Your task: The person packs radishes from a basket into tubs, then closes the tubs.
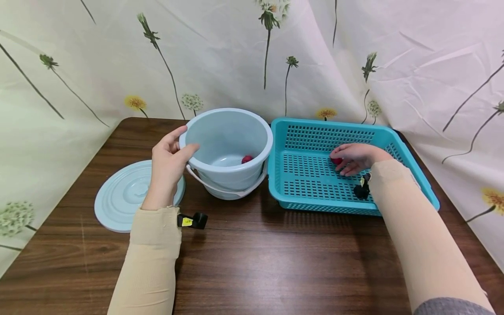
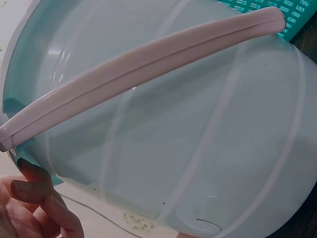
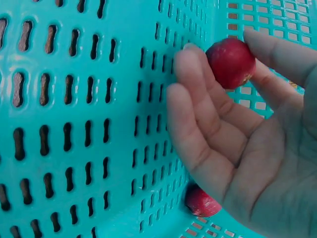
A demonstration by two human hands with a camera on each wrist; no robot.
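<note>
My left hand (image 1: 168,157) grips the left rim of a pale blue bucket (image 1: 232,175), thumb over the edge and fingers outside. Inside the bucket, one red radish (image 1: 247,159) lies on the bottom. My right hand (image 1: 360,157) is in a turquoise basket (image 1: 330,205). Between its thumb and fingertips it pinches a small round red radish (image 3: 232,63). A second radish (image 3: 202,201) lies in the basket beneath that hand, hidden from the head view. The bucket's pale pink handle (image 2: 143,69) hangs down on the near side.
A pale blue round lid (image 1: 118,197) lies on the dark wooden table (image 1: 252,267), left of the bucket and partly under my left forearm. Bucket and basket stand side by side. A flower-printed cloth (image 1: 232,52) hangs behind the table.
</note>
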